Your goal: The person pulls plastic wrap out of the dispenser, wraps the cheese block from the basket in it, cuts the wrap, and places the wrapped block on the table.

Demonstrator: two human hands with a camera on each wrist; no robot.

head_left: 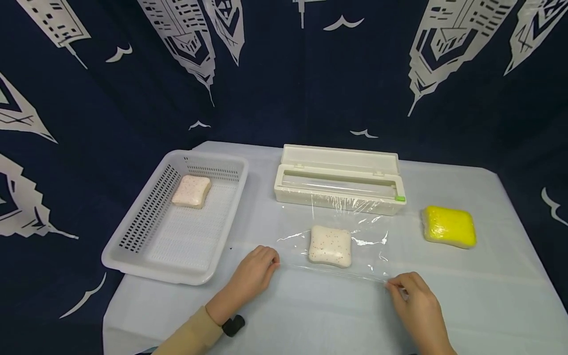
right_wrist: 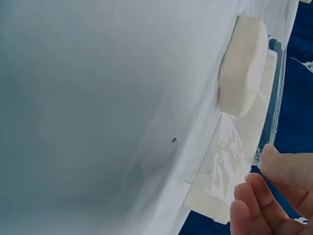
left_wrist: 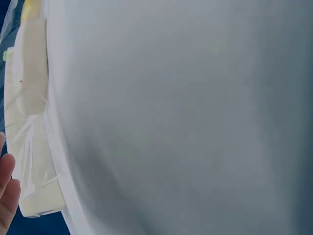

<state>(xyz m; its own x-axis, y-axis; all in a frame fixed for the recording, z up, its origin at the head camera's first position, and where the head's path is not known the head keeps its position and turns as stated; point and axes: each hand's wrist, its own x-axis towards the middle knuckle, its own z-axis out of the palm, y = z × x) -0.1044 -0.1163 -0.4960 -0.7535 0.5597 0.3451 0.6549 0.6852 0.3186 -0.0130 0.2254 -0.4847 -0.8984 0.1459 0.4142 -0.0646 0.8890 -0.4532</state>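
Dark blue cloth (head_left: pixel 306 98) with white towers and birds on it hangs behind a pale surface (head_left: pixel 301 315). On that surface sits a speckled white block (head_left: pixel 330 245), and I find everything else from there. It seems to lie on clear film (head_left: pixel 370 251), which reaches back to the open cream box (head_left: pixel 341 170) behind the block. Nearer the person than the block, the film's front edge runs between two hands. The left hand (head_left: pixel 253 273) is off the block's left side, fingers bent, and looks to be pinching one corner. The right hand (head_left: pixel 419 305), off its right side, pinches the other corner between thumb and finger.

If one hand pulls harder, I think the film could rip or go crooked. If the fingers let go, such thin film might curl and stick to itself. A big tug could slide the block or drag the box.

Left of the block, a white basket (head_left: pixel 186 241) holds a pinkish block (head_left: pixel 192 191); right of it sits a shiny yellow block (head_left: pixel 449 227). I can't read any brand, label or word anywhere.
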